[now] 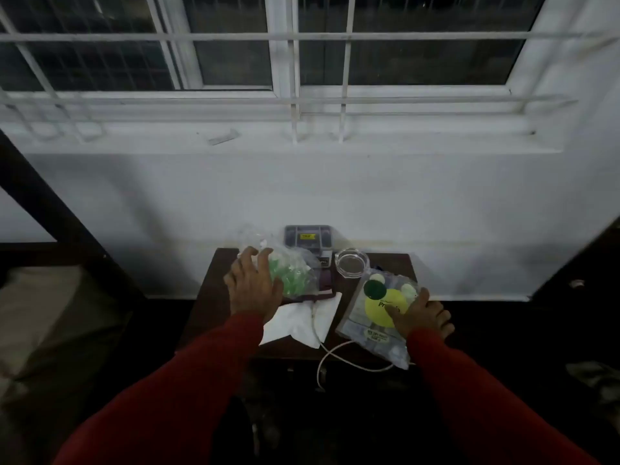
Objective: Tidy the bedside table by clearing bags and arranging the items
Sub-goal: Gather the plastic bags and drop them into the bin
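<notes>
Bags first, w/ both hands already on them. Our left hand (254,284) lies w/ fingers spread over the clear bag (291,270) of green and white bits at centre frame, pressing down on it rather than pinching; grip apart, so no lift possible yet, we judge. That bag sits on a dark purple item (324,280) near the back of the small dark table (211,297), prob. just dumped there.

Our right hand (423,317) is at the right edge of the printed pouch (379,313) w/ the yellow circle, thumb on top and the other fingers curling past the edge; grip looks clamped on the pouch, which overhangs the table's front right corner, so it's the easiest to take.

Between the bags: a glass dish (352,262) at the back, white paper (302,320) in front, and a white cable (339,354) trailing off the front edge. Cable could snag the pouch, so lift straight up.
</notes>
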`<state>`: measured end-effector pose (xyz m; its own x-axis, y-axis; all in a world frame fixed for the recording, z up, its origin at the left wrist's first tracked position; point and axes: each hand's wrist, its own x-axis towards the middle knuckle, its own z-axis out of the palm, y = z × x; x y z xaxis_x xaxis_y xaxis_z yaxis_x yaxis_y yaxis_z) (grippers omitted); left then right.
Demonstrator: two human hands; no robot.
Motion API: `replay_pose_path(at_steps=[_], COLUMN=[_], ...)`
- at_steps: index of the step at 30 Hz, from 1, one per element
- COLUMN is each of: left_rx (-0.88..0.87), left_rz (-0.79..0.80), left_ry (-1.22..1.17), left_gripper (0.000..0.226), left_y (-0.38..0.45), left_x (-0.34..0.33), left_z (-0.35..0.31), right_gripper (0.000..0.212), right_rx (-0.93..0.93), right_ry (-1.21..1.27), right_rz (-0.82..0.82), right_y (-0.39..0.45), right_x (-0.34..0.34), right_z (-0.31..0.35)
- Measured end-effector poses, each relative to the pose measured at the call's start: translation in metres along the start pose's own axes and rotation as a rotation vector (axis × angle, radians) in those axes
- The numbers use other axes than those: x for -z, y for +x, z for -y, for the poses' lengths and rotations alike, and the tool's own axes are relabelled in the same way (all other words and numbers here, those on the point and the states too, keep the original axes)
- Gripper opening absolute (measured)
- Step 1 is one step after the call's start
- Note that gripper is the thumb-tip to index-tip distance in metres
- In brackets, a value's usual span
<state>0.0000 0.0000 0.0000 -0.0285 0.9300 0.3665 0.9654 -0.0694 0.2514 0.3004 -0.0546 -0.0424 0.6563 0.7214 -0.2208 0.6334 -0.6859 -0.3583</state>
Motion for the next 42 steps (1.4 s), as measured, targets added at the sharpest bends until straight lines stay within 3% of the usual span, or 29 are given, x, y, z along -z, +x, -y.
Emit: replay_pose_path(at_steps=[5, 8, 14, 18, 24, 34, 38, 42], left_rx=[0.695, 0.86, 0.855, 0.801, 0.712, 0.436, 0.291, 0.354], left_rz=[-0.005, 0.046, 0.077, 0.035, -0.092, -0.201, -0.031, 0.255], left_ry=[-0.43, -0.611, -0.65, -0.692, -0.853, -1.184, -1.366, -1.776], left_gripper=[0.095, 0.11, 0.096, 0.09, 0.074, 0.061, 0.062, 0.058], left_y=[0.021, 0.034, 0.038, 0.036, 0.031, 0.042, 0.041, 0.024], left_x=[-0.003, -0.01, -0.028, -0.022, -0.008, 0.049, 0.06, 0.065], left_z=[-0.021, -0.024, -0.016, -0.012, -0.016, -0.079, -0.127, -0.185], right_gripper=[0.096, 0.089, 0.057, 0.042, 0.041, 0.034, 0.038, 0.044], right_rx=[-0.001, 0.029, 0.055, 0.196, 0.359, 0.574, 0.635, 0.648], right_ry=[0.036, 0.066, 0.081, 0.228, 0.614, 0.97, 1.074, 0.742], right_rz=[0.049, 0.055, 0.063, -0.012, -0.04, 0.032, 0.003, -0.091], right_y=[0.008, 0.016, 0.012, 0.015, 0.009, -0.012, -0.026, -0.02], right_x=[-0.016, -0.023, -0.019, -0.02, -0.003, 0.039, 0.076, 0.114], right_z=[0.003, 0.003, 0.0, -0.001, 0.016, 0.06, 0.073, 0.057])
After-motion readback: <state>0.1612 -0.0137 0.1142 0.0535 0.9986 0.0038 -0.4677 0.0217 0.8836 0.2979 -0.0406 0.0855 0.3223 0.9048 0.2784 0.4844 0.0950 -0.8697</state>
